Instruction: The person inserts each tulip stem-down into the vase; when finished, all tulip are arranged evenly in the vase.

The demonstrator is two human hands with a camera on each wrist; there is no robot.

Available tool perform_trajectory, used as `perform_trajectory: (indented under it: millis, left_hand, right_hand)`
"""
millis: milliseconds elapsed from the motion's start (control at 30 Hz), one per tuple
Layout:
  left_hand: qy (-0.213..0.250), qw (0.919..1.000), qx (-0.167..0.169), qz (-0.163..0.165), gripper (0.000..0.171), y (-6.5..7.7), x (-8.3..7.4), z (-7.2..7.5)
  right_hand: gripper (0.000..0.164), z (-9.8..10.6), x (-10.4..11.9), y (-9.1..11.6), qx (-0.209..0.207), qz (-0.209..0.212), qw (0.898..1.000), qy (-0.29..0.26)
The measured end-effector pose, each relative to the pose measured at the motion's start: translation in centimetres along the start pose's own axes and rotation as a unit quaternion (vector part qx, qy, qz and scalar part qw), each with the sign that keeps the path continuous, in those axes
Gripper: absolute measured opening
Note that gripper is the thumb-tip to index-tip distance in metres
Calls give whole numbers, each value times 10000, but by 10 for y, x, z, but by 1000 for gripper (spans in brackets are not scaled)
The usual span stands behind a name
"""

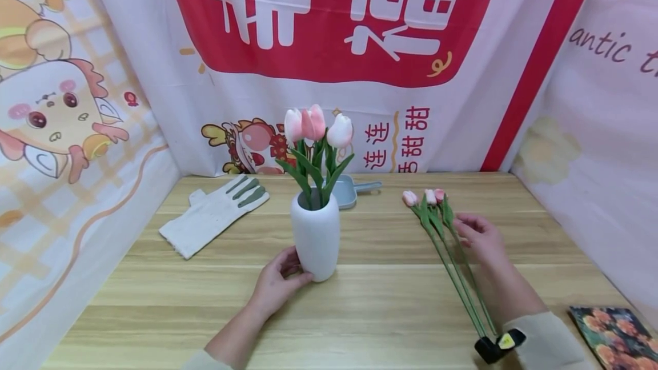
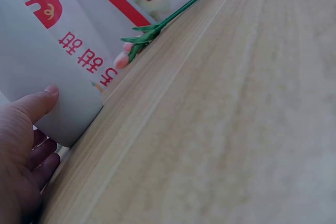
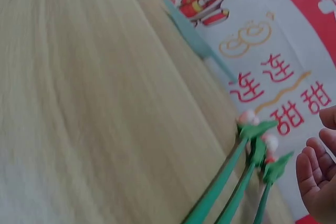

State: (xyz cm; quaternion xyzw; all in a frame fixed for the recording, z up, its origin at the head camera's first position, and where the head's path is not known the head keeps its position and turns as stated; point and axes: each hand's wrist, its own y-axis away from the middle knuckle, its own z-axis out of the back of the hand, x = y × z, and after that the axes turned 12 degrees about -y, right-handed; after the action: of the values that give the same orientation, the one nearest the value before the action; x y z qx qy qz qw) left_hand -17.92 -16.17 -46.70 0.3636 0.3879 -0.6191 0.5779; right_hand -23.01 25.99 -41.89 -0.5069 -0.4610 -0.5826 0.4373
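Observation:
A white vase stands upright on the wooden table, holding several pink and white tulips with green leaves. My left hand grips the vase low on its left side; in the left wrist view the thumb lies along the wall and the other fingers curl round near the base. To the right, three loose tulips lie on the table, their blossoms toward the back. Beside their leaves is my right hand, its fingers loosely bent. The right wrist view shows nothing in that hand, apart from the stems.
A white glove with grey-green fingers lies at the back left. Behind the vase is a small blue-grey pan with a handle. A flower-printed card or booklet lies at the front right. Printed cloth hangs along the back and sides.

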Motion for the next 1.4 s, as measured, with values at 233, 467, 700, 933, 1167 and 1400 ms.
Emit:
perform_trajectory:
  millis: [233, 467, 700, 933, 1167, 1400]
  left_hand:
    - [-8, 10000, 4, -17, 60, 0, 0, 0]
    - [-3, 10000, -3, -25, 60, 0, 1, -1]
    - [27, 10000, 6, -9, 60, 0, 1, 0]
    - [21, 10000, -8, -23, 59, 0, 2, -1]
    - [47, 10000, -34, -55, 58, 0, 3, -1]
    - [52, 10000, -26, -41, 57, 0, 3, -1]
  right_hand:
    - [54, 16, -23, -9, 116, -137, 9976, 663]
    - [53, 22, -35, -12, 274, -195, 9898, 1382]
    - [47, 21, -29, -11, 318, -146, 9747, 2209]
    - [45, 21, -28, -13, 361, -57, 9644, 2619]
    - [48, 25, -28, -14, 321, -335, 9812, 1873]
    - [44, 29, -17, -14, 256, -331, 9958, 815]
